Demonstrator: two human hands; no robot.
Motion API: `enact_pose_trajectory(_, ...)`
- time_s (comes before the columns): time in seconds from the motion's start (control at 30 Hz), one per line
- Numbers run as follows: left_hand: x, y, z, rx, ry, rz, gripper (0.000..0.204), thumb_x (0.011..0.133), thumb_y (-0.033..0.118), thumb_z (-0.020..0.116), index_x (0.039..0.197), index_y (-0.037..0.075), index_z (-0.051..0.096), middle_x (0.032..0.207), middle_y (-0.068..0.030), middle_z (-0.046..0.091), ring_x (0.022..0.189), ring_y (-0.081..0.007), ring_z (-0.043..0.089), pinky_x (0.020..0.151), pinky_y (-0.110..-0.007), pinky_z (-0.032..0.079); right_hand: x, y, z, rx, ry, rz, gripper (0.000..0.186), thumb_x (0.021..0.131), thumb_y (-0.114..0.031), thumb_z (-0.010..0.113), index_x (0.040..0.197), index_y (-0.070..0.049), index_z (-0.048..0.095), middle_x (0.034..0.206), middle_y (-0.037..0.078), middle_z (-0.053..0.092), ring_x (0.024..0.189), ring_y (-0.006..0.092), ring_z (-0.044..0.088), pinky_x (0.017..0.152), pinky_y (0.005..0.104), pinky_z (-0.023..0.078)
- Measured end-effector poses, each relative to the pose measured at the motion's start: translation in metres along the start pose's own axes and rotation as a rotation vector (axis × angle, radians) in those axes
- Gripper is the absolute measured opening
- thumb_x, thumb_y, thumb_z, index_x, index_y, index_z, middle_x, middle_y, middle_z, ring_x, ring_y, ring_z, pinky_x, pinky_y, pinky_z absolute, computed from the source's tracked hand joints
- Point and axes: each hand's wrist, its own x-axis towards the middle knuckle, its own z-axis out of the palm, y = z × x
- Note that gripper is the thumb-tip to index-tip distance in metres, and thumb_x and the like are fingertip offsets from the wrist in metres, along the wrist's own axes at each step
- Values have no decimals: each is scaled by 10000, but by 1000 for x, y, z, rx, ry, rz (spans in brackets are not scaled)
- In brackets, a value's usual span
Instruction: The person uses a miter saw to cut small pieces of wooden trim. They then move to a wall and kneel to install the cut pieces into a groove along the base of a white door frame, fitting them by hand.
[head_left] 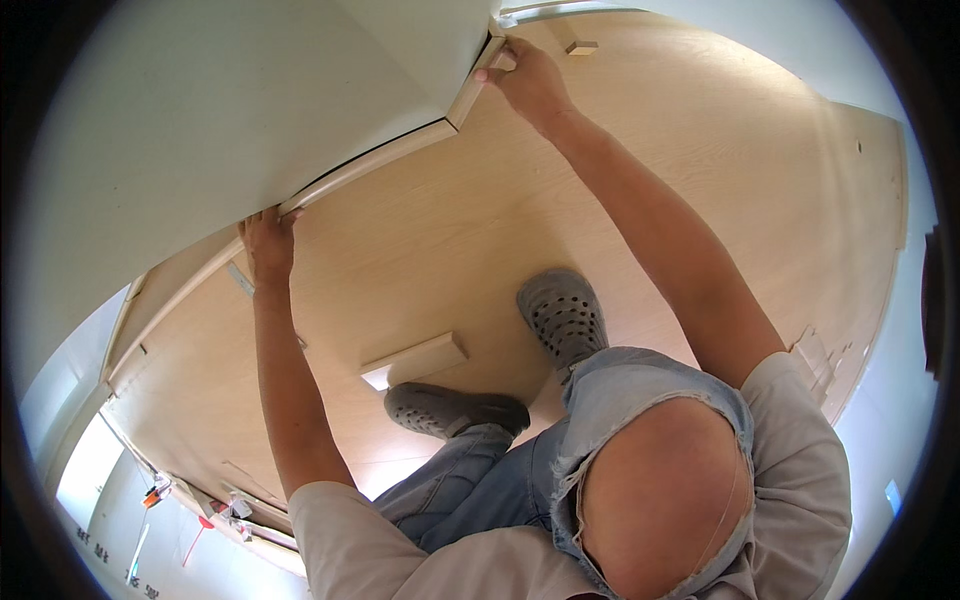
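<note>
A long pale wooden trim strip (385,155) runs along the foot of the white wall (290,90), with a thin dark gap between them. My left hand (268,245) is closed over this strip, its fingers partly hidden behind the edge. Around the outward corner, a short trim piece (466,101) meets the long strip at an angle. My right hand (525,85) grips that short piece near its far end, thumb on the front face. A flat grey piece (240,279) lies beside my left wrist.
An offcut board (420,360) lies beside my left shoe (455,408) on the wood-panel floor (430,240). A small wood block (582,47) sits beyond my right hand. Thin wood pieces (815,360) lie at the right. An orange-and-black tool (154,496) and a red item (205,522) appear lower left.
</note>
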Motion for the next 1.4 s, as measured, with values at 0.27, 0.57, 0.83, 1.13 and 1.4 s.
enact_pose_trajectory(0.27, 2, 11, -6, 23, -79, -101, 480, 863, 367, 740, 1214, 55, 639, 1248, -128, 657, 1225, -332, 550, 1031, -504, 391, 2, 2, 2, 37, 3, 14, 528, 814, -275, 832, 1217, 0, 629, 994, 181, 723, 918, 311, 688, 773, 412, 523)
enact_pose_trajectory(0.57, 0, 12, -1, 49, -24, -70, 516, 855, 324, 754, 1258, 39, 606, 1272, -146, 648, 1241, -346, 544, 1052, -504, 391, 0, -19, -11, 44, -141, 148, 660, 855, -155, 789, 1430, 18, 514, 1415, 176, 584, 1300, 263, 553, 1046, 351, 444)
enact_pose_trajectory(0.83, 1, -3, 7, 11, 106, 90, 406, 903, 337, 710, 1141, 18, 633, 1116, -180, 665, 1104, -396, 576, 971, -516, 419, 2, -5, 1, 0, -7, 43, 494, 807, -262, 836, 1180, 10, 660, 1007, 177, 721, 897, 307, 683, 767, 412, 525)
enact_pose_trajectory(1.13, 1, 2, 10, -10, 41, 23, 389, 903, 282, 719, 1169, 12, 629, 1135, -170, 657, 1147, -376, 558, 1009, -501, 401, 5, 3, 0, -32, 9, -27, 452, 809, -255, 825, 1135, 6, 653, 965, 192, 713, 835, 326, 683, 728, 431, 521)
enact_pose_trajectory(1.4, -1, 3, 7, 18, -34, -66, 458, 835, 309, 781, 1153, 15, 635, 1174, -150, 678, 1242, -378, 535, 1129, -527, 346, 5, -12, -8, -101, -113, 0, 434, 806, -261, 816, 1088, 22, 644, 924, 200, 703, 884, 366, 674, 778, 447, 527)
